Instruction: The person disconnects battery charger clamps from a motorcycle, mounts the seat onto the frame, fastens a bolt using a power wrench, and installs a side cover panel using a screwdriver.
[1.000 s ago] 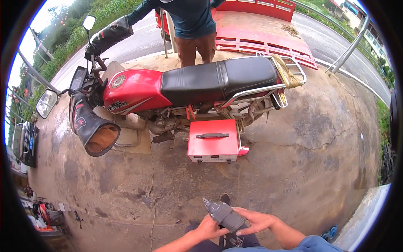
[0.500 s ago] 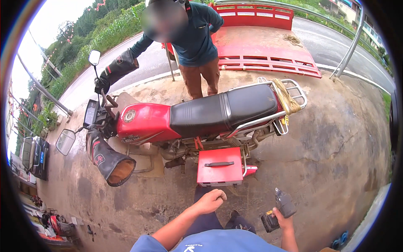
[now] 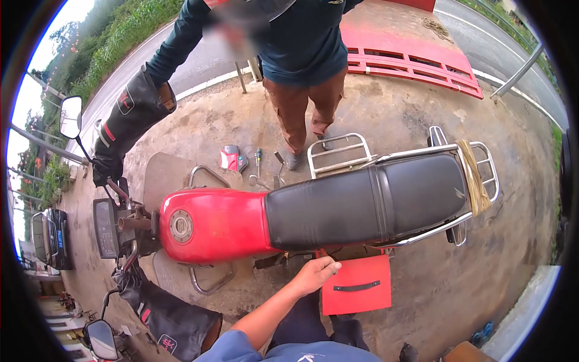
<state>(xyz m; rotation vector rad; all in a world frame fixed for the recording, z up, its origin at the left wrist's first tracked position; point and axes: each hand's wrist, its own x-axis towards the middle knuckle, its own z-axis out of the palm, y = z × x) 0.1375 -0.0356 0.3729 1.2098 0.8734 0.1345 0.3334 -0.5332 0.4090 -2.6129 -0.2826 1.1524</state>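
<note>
Motorcycle (image 3: 258, 224), seat (image 3: 362, 205) and tank (image 3: 214, 220) in place; red box (image 3: 359, 301) alongside; left hand (image 3: 313, 276), fingers part-curled, grip unclear; right hand unseen, fingers untellable; work seemingly unfinished, remainder unclear.

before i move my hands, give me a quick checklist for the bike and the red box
1. Red motorcycle with long black seat upright: ok.
2. Thin black strap handle of the flat-topped red box uncovered: ok.
3. Left hand empty: cannot tell, its palm is hidden.
4. Right hand placed safely: cannot tell, out of view.
5. Co-worker in dark teal top clear of the motorcycle: not ok, one sleeve is at the black handlebar muff.
</note>
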